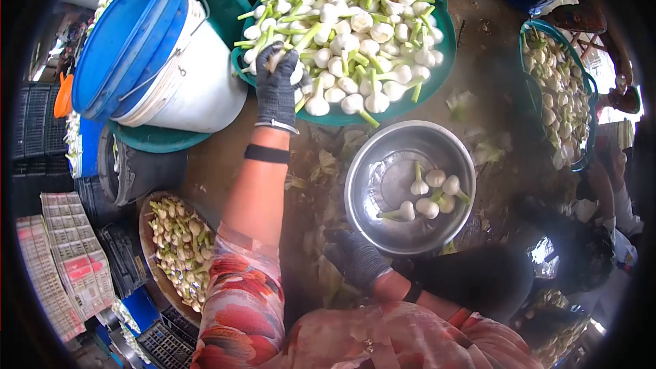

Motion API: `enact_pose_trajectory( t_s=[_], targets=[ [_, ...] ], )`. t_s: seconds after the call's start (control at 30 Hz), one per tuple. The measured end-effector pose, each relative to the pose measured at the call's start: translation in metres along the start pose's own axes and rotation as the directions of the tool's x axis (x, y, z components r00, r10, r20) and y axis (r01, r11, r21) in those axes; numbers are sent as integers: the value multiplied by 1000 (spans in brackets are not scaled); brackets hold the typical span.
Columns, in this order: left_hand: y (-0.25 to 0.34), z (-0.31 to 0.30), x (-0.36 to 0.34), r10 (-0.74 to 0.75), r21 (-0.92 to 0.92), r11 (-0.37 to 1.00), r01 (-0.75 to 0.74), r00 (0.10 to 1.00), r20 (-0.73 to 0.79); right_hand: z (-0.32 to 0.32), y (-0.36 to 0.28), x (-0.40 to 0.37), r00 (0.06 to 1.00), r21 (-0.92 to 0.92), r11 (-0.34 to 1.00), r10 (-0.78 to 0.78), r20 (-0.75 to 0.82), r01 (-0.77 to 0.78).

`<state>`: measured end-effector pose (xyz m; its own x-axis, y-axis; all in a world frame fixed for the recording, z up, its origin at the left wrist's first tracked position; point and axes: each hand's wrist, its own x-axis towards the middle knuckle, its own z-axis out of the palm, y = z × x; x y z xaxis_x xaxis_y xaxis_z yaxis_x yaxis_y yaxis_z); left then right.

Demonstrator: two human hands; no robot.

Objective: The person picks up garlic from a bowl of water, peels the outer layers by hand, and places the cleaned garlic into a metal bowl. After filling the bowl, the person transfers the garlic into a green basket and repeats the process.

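My left hand, in a dark grey glove, reaches to the near left edge of a green basin heaped with white garlic bulbs on green stems. Its fingers curl around a garlic bulb, partly hidden by the glove. A steel bowl sits below the basin, with several trimmed garlic bulbs lying on its right side. Gloved as well, my right hand is beside the bowl's lower left rim. Its fingers are bent together, and anything inside them is hidden.
At left, a white bucket with blue buckets leans in a green tub. A basket of small garlic stands lower left, near stacked crates. Another garlic tub and a seated person are at right.
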<state>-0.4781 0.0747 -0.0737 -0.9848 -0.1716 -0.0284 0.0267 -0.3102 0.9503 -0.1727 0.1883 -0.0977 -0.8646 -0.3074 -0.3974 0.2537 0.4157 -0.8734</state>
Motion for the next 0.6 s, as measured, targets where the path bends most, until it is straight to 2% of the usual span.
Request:
enact_pose_trajectory(
  t_s=[0.03,0.1,0.17,0.27,0.3,0.33,0.37,0.4,0.43,0.47,0.5,0.53,0.57,0.6],
  targets=[
    [2,-11,-20,-82,-97,992,87,995,52,4,-4,-2,999,-29,998,-51,-1,51],
    [2,-28,-64,-93,-117,986,119,974,205,4,-12,-5,991,245,967,-46,-126,76],
    [12,-37,-123,-189,-64,976,210,954,233,-1,-27,-5,977,548,834,56,-206,68],
    [-7,-65,-207,-294,-31,953,300,946,139,-16,-29,-10,968,548,835,104,-227,39],
    [-18,-74,-226,-304,13,952,304,944,126,-8,-21,-8,935,645,753,120,-333,133],
    [-26,-75,-240,-199,81,979,188,966,164,-18,-31,-12,937,700,713,218,-272,37],
    [-33,-77,-256,-247,45,969,243,961,123,-25,-41,-18,929,747,662,312,-197,-64],
    [-32,-75,-267,-316,-2,949,316,947,50,-20,-29,-18,931,742,670,292,-220,-35],
    [-30,-73,-274,-378,-58,925,376,926,-25,-14,-16,-18,921,569,820,174,-350,61],
    [-31,-78,-273,-375,-260,899,352,926,-44,-10,-3,-17,896,358,921,20,-444,157],
    [-39,-85,-267,-371,-451,839,305,927,-63,-10,5,-15,892,411,897,45,-450,162],
    [-40,-103,-265,-424,-499,804,322,900,-101,-10,13,-13,887,462,871,70,-456,168],
    [-41,-120,-263,-475,-548,768,332,869,-138,-34,-29,-33,869,125,992,79,-489,-20],
    [-34,-131,-265,-517,-479,792,378,833,-197,-39,-16,-33,862,-55,998,-45,-505,20]
  ],
)
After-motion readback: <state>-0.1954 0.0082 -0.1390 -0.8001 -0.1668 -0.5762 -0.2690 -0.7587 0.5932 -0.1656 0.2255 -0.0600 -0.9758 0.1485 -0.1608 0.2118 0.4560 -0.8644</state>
